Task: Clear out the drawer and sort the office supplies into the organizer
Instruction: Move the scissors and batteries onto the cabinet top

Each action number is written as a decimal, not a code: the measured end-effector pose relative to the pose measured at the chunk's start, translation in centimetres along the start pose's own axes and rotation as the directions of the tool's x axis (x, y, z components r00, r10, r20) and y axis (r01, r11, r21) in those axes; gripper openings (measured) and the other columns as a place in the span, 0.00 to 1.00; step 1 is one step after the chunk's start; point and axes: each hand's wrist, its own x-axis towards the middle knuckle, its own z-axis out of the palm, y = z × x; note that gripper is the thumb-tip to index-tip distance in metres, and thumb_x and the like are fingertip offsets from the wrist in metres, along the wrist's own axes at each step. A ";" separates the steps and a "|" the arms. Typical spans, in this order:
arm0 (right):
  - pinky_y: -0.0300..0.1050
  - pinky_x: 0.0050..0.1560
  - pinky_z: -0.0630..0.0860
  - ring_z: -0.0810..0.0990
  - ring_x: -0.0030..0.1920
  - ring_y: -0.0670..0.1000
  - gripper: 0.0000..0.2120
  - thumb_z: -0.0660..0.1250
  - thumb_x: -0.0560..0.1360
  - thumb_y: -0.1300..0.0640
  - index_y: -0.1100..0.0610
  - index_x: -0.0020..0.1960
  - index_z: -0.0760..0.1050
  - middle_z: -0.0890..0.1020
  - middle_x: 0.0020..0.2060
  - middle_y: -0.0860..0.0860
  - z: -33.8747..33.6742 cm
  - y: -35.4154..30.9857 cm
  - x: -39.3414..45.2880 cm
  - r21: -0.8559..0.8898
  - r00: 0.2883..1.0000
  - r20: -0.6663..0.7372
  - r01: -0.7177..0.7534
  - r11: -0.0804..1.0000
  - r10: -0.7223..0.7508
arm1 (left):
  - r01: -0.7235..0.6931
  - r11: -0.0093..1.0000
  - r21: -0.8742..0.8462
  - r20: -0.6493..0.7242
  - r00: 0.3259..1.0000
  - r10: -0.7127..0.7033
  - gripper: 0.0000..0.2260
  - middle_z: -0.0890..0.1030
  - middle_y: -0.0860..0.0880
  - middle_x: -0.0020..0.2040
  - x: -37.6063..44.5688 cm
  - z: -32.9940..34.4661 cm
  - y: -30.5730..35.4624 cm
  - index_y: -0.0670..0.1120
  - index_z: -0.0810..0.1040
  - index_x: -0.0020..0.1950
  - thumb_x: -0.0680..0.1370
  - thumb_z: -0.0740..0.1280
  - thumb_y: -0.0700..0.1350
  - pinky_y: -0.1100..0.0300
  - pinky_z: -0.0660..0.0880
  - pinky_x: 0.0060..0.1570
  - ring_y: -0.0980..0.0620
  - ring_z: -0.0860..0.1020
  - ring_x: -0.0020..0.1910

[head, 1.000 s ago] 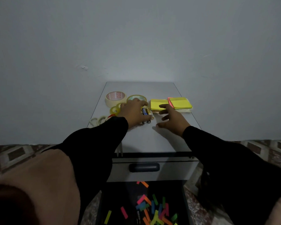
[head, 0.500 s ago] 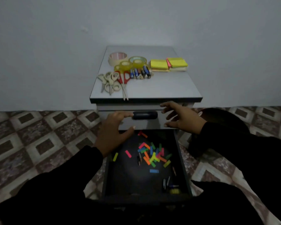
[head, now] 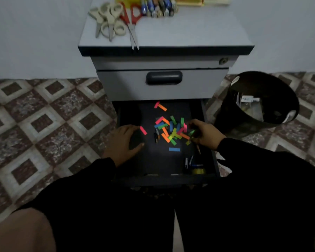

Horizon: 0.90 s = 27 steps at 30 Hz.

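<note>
- Reaching into the open drawer point(head: 210, 161), both hands sit low over its dark floor, the heap of coloured paper strips point(head: 171, 129) lying between them.
- Right hand point(head: 203, 133) is at the heap's 3 o'clock edge, fingers curled in among the strips; whether it pinches one I cannot tell.
- Left hand point(head: 124, 142) is at 9 o'clock, fingers spread and relaxed, holding nothing, a lone pink strip point(head: 143, 130) just beside its fingertips.
- Strips point every way, with no shared long axis.
- Judging by this, the right hand is nearer.
</note>
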 end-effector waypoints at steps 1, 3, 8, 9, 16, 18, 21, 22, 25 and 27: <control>0.40 0.50 0.71 0.78 0.53 0.57 0.23 0.70 0.71 0.64 0.62 0.65 0.68 0.77 0.58 0.57 0.5 0.3 0.5 -0.009 1.000 0.004 -0.010 1.000 0.010 | -0.001 1.000 0.005 0.008 1.000 0.001 0.31 0.78 0.39 0.58 0.3 0.5 -0.3 0.39 0.75 0.63 0.70 0.60 0.60 0.54 0.66 0.60 0.39 0.76 0.57; 0.39 0.51 0.71 0.79 0.53 0.57 0.23 0.70 0.71 0.64 0.62 0.64 0.69 0.77 0.58 0.56 1.4 0.9 1.6 -0.005 0.999 0.015 -0.028 1.000 0.029 | 0.005 1.000 0.001 0.034 0.999 -0.006 0.32 0.76 0.39 0.61 1.1 1.5 -0.5 0.40 0.73 0.66 0.69 0.62 0.61 0.53 0.65 0.63 0.39 0.74 0.61; 0.50 0.57 0.75 0.79 0.52 0.57 0.25 0.70 0.70 0.68 0.61 0.65 0.69 0.77 0.58 0.57 3.7 1.5 4.4 0.043 0.997 0.052 -0.055 0.998 0.053 | 0.049 0.999 0.023 0.108 0.993 -0.051 0.32 0.67 0.42 0.70 3.0 4.0 -0.4 0.44 0.66 0.72 0.72 0.72 0.51 0.49 0.61 0.69 0.42 0.65 0.69; 0.49 0.57 0.75 0.79 0.52 0.57 0.25 0.70 0.70 0.68 0.61 0.65 0.69 0.77 0.58 0.57 4.2 1.5 4.9 0.053 0.997 0.064 -0.056 0.997 0.052 | 0.062 0.997 0.040 0.122 0.990 -0.067 0.32 0.66 0.43 0.71 3.4 4.5 -0.5 0.46 0.65 0.73 0.72 0.72 0.51 0.49 0.61 0.70 0.43 0.63 0.70; 0.35 0.48 0.73 0.77 0.49 0.49 0.21 0.67 0.72 0.69 0.59 0.63 0.71 0.77 0.58 0.53 6.6 1.4 7.8 0.180 0.991 0.104 -0.097 0.979 0.079 | 0.159 0.974 0.162 0.246 0.949 -0.196 0.33 0.65 0.47 0.72 6.2 7.4 -0.3 0.50 0.60 0.74 0.73 0.70 0.53 0.51 0.60 0.69 0.46 0.62 0.70; 0.41 0.51 0.75 0.77 0.48 0.49 0.22 0.67 0.72 0.69 0.57 0.64 0.71 0.77 0.58 0.52 7.0 1.5 8.4 0.201 0.985 0.130 -0.134 0.970 0.109 | 0.187 0.965 0.182 0.272 0.934 -0.233 0.34 0.65 0.48 0.72 6.9 8.2 -0.1 0.50 0.59 0.75 0.73 0.70 0.53 0.50 0.59 0.70 0.46 0.62 0.71; 0.43 0.51 0.76 0.77 0.48 0.49 0.23 0.66 0.73 0.69 0.56 0.65 0.69 0.77 0.58 0.52 7.6 1.7 9.2 0.192 0.984 0.135 -0.141 0.971 0.116 | 0.205 0.960 0.191 0.282 0.925 -0.254 0.35 0.65 0.48 0.72 7.7 9.3 0.0 0.51 0.57 0.75 0.72 0.71 0.53 0.50 0.58 0.68 0.46 0.61 0.71; 0.44 0.51 0.76 0.78 0.48 0.50 0.23 0.65 0.73 0.68 0.56 0.66 0.68 0.77 0.57 0.53 7.7 1.8 9.4 0.177 0.986 0.120 -0.136 0.975 0.116 | 0.213 0.959 0.189 0.279 0.925 -0.260 0.36 0.65 0.48 0.72 7.8 9.6 -0.1 0.51 0.56 0.75 0.72 0.71 0.52 0.51 0.58 0.68 0.46 0.61 0.71; 0.46 0.55 0.76 0.78 0.54 0.52 0.23 0.65 0.74 0.67 0.55 0.66 0.68 0.78 0.57 0.53 7.9 1.9 10.2 0.129 0.988 0.069 -0.146 0.981 0.138 | 0.226 0.957 0.184 0.255 0.929 -0.268 0.37 0.64 0.48 0.71 8.2 10.1 -0.1 0.52 0.56 0.76 0.72 0.71 0.51 0.51 0.59 0.68 0.45 0.61 0.70; 0.44 0.55 0.76 0.78 0.54 0.52 0.20 0.63 0.75 0.67 0.55 0.65 0.70 0.77 0.57 0.53 8.1 2.1 10.7 0.121 0.985 0.030 -0.173 0.978 0.170 | 0.223 0.958 0.180 0.254 0.930 -0.264 0.36 0.64 0.48 0.71 8.5 10.3 -0.1 0.52 0.56 0.75 0.72 0.71 0.51 0.51 0.59 0.67 0.46 0.61 0.70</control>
